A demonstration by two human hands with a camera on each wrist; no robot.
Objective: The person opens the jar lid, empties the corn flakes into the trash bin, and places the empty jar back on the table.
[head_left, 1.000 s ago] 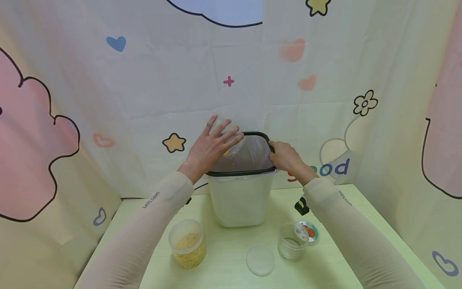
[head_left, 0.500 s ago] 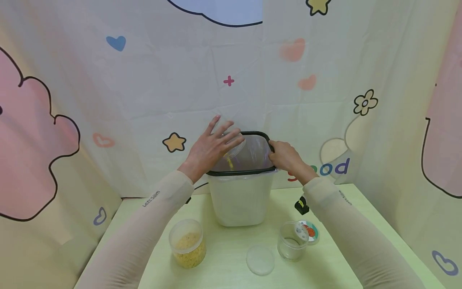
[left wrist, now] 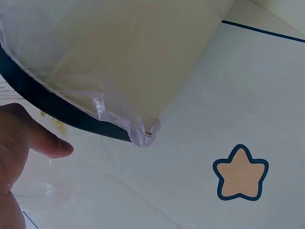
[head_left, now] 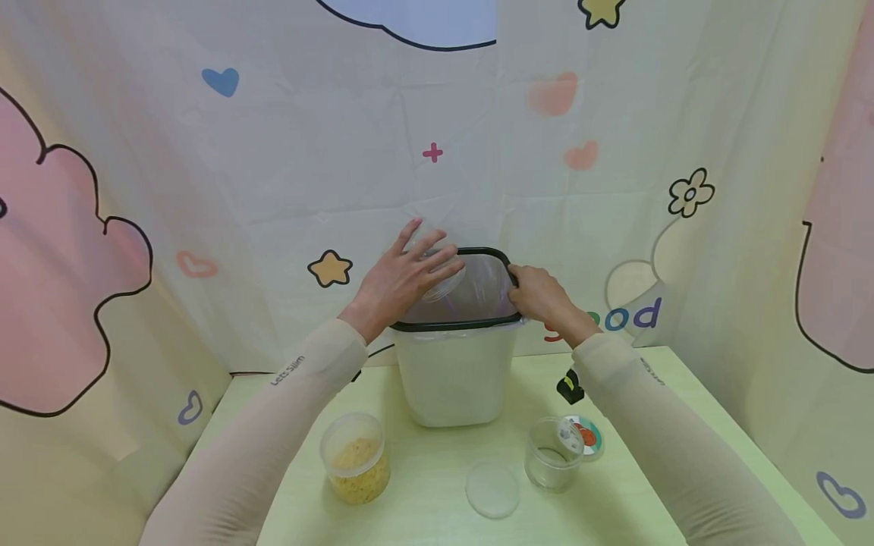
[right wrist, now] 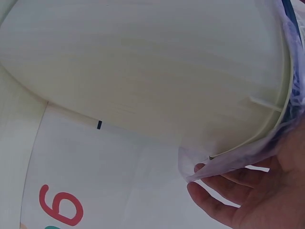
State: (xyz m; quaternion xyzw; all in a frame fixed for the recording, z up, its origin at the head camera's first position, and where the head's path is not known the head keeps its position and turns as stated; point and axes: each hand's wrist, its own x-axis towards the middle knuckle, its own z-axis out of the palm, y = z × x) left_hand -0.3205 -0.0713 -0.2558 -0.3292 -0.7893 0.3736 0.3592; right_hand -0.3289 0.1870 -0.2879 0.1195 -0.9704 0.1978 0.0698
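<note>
In the head view a white trash bin (head_left: 456,383) stands at the back of the table, its dark rim holding a thin plastic liner (head_left: 488,280). My left hand (head_left: 403,277) holds a clear plastic container (head_left: 447,287) tipped over the bin's mouth, fingers spread along it. A few yellow bits cling inside that container, seen past my thumb (left wrist: 55,145) in the left wrist view. My right hand (head_left: 542,294) grips the bin's right rim; its fingertips (right wrist: 214,198) lie at the overhanging liner in the right wrist view. The bin's bottom is hidden.
A clear tub (head_left: 358,466) part full of yellow crumbs stands front left. A frosted lid (head_left: 492,491) lies front centre. To its right are another clear container (head_left: 551,466) and a printed lid (head_left: 594,438). A small black object (head_left: 570,387) sits by my right sleeve.
Half a second ago yellow bits were dropping from the tipped container into the bin; none are seen falling now. My left hand has shifted slightly right. The right hand keeps its place.
</note>
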